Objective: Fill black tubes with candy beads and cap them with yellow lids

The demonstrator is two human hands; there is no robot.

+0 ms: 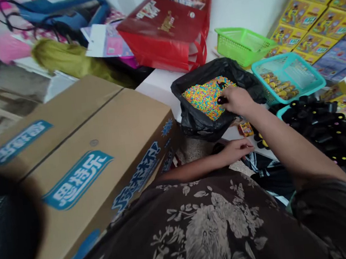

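My right hand is over a tray lined with a black plastic bag, its fingers closed on a small black plastic piece. Many tiny multicoloured balls, in yellow, pink and blue, fill the lined tray. Another dark shape lies among the balls beside my fingers; its kind is unclear. Lower down, my left hand is near the table's front edge with its fingers stretched to the right, and nothing shows in it. A small red and yellow packet lies just above it.
At right, a heap of black plastic pieces overfills a turquoise basket. Behind it stand a turquoise basket of small packets, a green basket and stacked yellow boxes. A large cardboard box blocks the left; a red bag stands behind.
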